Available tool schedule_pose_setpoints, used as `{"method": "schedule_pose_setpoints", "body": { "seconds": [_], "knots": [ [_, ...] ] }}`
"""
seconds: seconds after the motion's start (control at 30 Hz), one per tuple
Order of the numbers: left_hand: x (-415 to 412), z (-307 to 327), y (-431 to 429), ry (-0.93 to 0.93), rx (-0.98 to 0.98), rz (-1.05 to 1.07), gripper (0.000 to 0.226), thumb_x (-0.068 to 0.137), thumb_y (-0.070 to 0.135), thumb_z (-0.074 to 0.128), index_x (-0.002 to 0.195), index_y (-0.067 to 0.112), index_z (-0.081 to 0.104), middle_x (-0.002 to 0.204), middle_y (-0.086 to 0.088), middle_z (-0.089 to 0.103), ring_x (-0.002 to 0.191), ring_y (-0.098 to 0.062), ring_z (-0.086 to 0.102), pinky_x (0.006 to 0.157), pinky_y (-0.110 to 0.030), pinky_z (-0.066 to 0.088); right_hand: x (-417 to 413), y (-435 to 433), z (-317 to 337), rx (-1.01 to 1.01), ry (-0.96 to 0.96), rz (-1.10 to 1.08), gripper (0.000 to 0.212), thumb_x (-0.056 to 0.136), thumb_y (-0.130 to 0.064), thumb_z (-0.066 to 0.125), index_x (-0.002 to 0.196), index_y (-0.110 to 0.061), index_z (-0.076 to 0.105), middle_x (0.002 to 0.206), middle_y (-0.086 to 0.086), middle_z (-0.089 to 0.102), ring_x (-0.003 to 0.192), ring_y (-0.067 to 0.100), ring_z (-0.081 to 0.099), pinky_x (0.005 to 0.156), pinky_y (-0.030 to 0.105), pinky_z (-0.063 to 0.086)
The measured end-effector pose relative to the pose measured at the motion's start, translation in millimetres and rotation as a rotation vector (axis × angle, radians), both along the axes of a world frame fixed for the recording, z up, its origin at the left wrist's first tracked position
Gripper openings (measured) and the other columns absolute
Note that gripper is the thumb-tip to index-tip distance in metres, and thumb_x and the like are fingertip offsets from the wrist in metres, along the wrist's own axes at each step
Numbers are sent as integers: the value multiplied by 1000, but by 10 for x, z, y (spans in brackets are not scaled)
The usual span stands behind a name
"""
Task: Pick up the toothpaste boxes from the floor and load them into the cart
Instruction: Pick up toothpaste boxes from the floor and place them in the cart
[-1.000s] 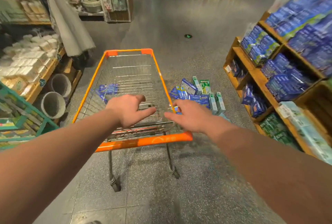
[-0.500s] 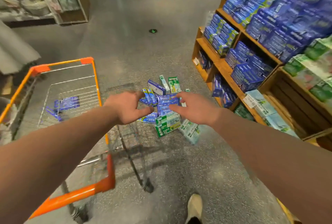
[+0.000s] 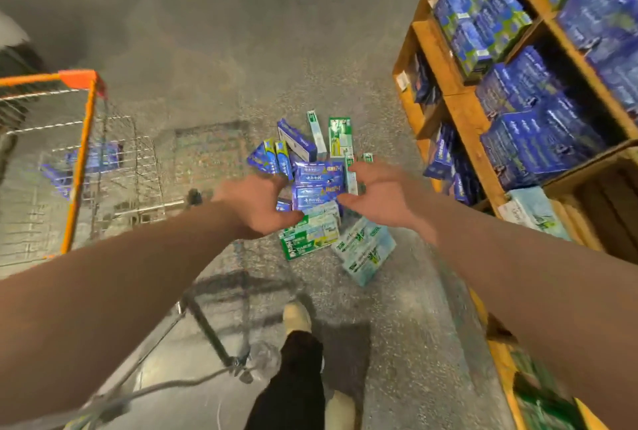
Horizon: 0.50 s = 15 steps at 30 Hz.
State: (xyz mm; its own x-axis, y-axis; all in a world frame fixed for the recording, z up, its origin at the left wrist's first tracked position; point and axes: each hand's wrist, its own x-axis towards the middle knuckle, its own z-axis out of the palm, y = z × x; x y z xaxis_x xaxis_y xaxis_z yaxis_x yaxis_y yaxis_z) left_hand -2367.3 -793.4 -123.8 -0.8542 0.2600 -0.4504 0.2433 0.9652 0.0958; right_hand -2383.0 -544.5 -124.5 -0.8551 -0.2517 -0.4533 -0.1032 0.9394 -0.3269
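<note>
A heap of blue, green and pale toothpaste boxes (image 3: 319, 184) lies on the grey floor at centre. My left hand (image 3: 257, 207) hovers over the heap's left side, fingers apart, holding nothing. My right hand (image 3: 378, 193) hovers over its right side, palm inward, also empty. The orange-rimmed wire cart (image 3: 81, 153) stands at the left, with a few blue boxes (image 3: 93, 162) lying inside it.
Wooden shelves (image 3: 462, 112) stacked with blue boxes run along the right side, close to the heap. My leg and shoe (image 3: 297, 319) are on the floor below the heap. A cart wheel (image 3: 241, 365) sits near my foot.
My view has swung right from the cart to the heap. Both hands have left the cart's basket and moved down toward the boxes on the floor.
</note>
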Motion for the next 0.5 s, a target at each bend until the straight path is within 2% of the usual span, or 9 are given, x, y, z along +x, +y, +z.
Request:
{"method": "schedule_pose_setpoints", "body": {
  "seconds": [0.07,0.17,0.3,0.5],
  "knots": [
    [-354,-322,48,-29,13,6,83,83,80,47,147,27,43,141,-5,59,124,-29,59,90,-37,49,-350,-6,-327,0,38,11,70,95,-60,57,153,-24,39,145,5,54,131,27,53,99,34,45],
    [-851,-894,111,-46,21,3,74,88,72,54,146,27,44,138,-3,59,122,-27,58,80,-35,42,-911,-71,-929,29,24,89,76,94,-57,59,155,-17,37,153,10,47,137,31,47,109,39,43],
    [-1343,-1821,150,-87,0,2,81,86,77,51,151,31,35,147,2,51,126,-25,56,92,-38,48,-1515,-165,-1897,31,-31,159,80,92,-57,61,156,-17,36,150,10,50,135,31,48,107,42,45],
    [-1648,-3589,211,-155,-52,30,83,82,78,54,150,34,35,149,4,49,129,-23,54,87,-38,44,-2009,-300,-3648,123,-73,334,88,86,-63,66,156,-21,34,155,9,44,141,33,41,110,47,42]
  ]
}}
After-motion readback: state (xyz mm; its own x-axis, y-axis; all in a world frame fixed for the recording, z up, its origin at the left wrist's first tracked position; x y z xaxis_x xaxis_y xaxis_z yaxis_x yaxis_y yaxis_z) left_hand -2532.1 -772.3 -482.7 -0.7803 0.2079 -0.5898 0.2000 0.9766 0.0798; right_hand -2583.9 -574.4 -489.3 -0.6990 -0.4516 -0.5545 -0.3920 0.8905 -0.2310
